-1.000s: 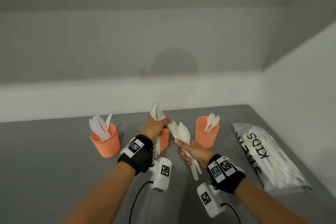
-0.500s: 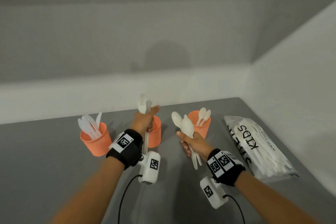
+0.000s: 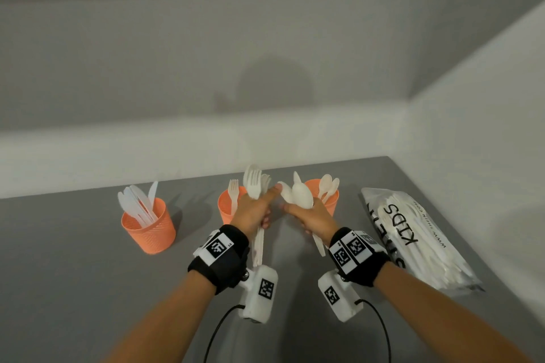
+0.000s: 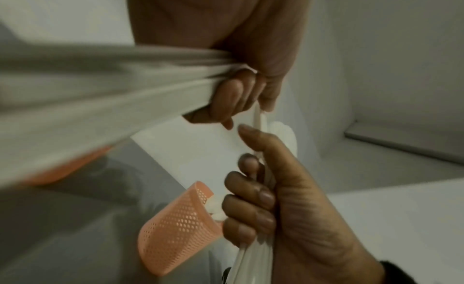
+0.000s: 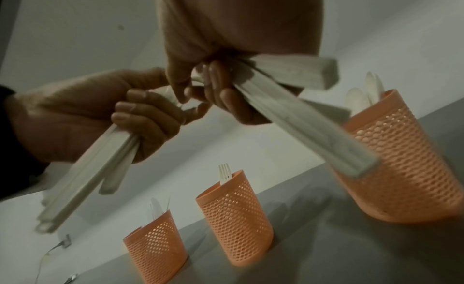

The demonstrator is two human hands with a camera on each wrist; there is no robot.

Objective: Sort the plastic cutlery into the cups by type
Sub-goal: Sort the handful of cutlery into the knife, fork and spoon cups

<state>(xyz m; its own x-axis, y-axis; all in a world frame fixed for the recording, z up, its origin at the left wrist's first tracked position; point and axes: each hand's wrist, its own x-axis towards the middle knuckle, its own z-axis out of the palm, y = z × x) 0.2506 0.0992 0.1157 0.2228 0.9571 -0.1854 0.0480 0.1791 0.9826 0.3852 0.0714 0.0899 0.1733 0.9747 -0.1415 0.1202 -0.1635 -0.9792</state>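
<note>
Cutlery bag (image 3: 418, 240) right of cups (image 3: 149, 225)

This looks like a plain recording room or a lab, not a home. A bare grey table (image 3: 73, 259) stands in the corner of two empty white walls (image 3: 177, 53). On the table stand three same orange cups (image 3: 149, 228), and to the right of them lies a sealed cutlery bag (image 3: 413, 239).
</note>
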